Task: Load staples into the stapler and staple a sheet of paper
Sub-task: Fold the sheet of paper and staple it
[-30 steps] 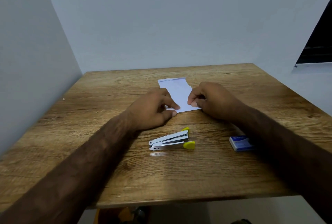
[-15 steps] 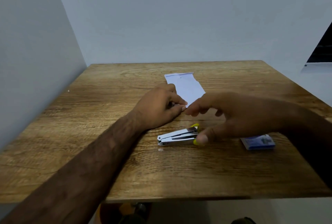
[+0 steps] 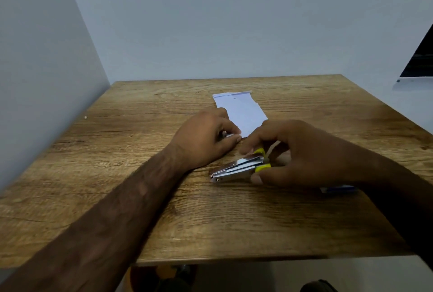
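1. Left hand (image 3: 206, 141) is rested on the worktop (image 3: 140, 174), fingers curled. The near left corner of the paper (image 3: 241, 113) is pinched between thumb and forefinger.
2. White paper is laid flat mid-worktop, beyond both hands.
3. Stapler (image 3: 236, 168), silver with a yellow rear end, is placed just in front of the paper. Whether it is lifted or resting cannot be told because of blur.
4. Right hand (image 3: 304, 158): the stapler's yellow end is grasped by curled fingers, thumb on the near side.
5. Blue staple box (image 3: 339, 189) is mostly hidden behind the right wrist.

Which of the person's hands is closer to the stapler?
Right. The right hand grips the stapler at its yellow end; the left hand pinches the paper at its near corner, just beyond the stapler.
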`<state>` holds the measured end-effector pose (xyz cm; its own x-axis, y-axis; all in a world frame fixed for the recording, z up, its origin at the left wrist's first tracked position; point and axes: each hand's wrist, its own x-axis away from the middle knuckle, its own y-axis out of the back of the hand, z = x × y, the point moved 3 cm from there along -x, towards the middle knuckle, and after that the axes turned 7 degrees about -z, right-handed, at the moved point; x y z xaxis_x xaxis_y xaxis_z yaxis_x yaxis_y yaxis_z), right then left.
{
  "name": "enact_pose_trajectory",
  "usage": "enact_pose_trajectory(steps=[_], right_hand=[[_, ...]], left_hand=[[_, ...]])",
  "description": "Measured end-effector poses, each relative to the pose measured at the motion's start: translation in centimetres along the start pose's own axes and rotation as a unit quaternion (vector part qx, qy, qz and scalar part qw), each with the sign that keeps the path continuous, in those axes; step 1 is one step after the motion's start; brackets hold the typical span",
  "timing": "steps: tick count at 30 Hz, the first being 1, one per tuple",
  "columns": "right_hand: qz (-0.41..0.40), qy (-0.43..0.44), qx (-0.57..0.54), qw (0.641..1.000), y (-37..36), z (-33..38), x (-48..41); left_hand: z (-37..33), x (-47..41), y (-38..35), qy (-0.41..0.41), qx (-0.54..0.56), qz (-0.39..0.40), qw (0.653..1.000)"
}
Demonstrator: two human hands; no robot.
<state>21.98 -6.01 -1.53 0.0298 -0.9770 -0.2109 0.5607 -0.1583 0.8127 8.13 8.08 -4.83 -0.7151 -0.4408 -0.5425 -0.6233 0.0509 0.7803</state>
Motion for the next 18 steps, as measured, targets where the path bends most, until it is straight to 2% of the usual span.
enact_pose_trajectory(steps=[3, 6, 8, 9, 11, 14, 18], right_hand=[[-0.062, -0.006, -0.177, 0.982, 1.5, -0.3, -0.3], [-0.105, -0.063, -0.400, 0.908, 2.4, -1.7, -0.8], [-0.121, -0.106, -0.473, 0.866, 2.8, -2.6, -1.1], [-0.127, -0.124, -0.482, 0.858, 2.9, -3.0, -1.1], [-0.134, -0.160, -0.459, 0.864, 2.8, -3.6, -1.1], [-0.121, -0.193, -0.372, 0.900, 2.4, -4.4, -0.9], [-0.100, -0.175, -0.203, 0.958, 2.3, -4.4, -0.7]], left_hand=[[-0.3, 0.0, 0.2, -0.003, -0.018, -0.001, 1.000], [-0.6, -0.1, 0.3, -0.005, -0.037, -0.002, 0.999], [-0.8, -0.1, 0.2, -0.001, -0.050, 0.000, 0.999], [-0.8, -0.2, 0.3, 0.001, -0.056, -0.001, 0.998], [-1.0, -0.2, 0.3, 0.001, -0.071, -0.002, 0.997], [-1.1, -0.2, 0.2, -0.002, -0.091, -0.004, 0.996], [-1.4, -0.3, -0.2, -0.014, -0.137, -0.019, 0.990]])
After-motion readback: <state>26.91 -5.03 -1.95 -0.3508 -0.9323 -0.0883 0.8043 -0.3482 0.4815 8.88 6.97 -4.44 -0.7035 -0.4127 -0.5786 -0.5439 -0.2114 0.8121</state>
